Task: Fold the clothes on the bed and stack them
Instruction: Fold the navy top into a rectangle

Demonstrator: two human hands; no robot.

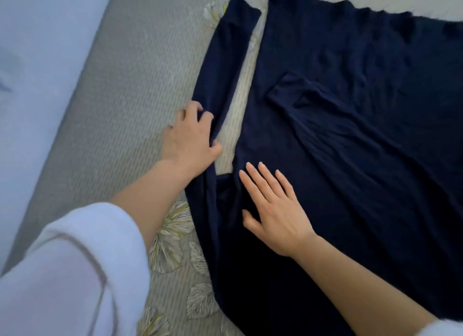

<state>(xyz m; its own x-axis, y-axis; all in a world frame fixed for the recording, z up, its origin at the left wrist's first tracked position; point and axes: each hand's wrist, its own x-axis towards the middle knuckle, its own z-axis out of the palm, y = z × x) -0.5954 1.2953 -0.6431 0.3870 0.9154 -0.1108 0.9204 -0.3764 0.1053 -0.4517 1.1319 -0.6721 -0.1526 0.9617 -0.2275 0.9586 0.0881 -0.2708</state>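
Observation:
A dark navy long-sleeved garment [350,148] lies spread flat across the bed and fills the right half of the view. Its left sleeve [225,60] stretches away from the body toward the top of the frame. My left hand [188,140] grips the outer edge of that sleeve near the shoulder, fingers curled into the fabric. My right hand [273,210] lies flat on the garment's body just right of the armpit, fingers straight and spread. The garment's right side and lower hem run out of frame.
The bed cover [120,110] is grey-beige with a woven texture and pale leaf prints near the bottom. A light blue-white surface [37,60] runs along the bed's left edge. My white sleeve [62,273] fills the lower left corner.

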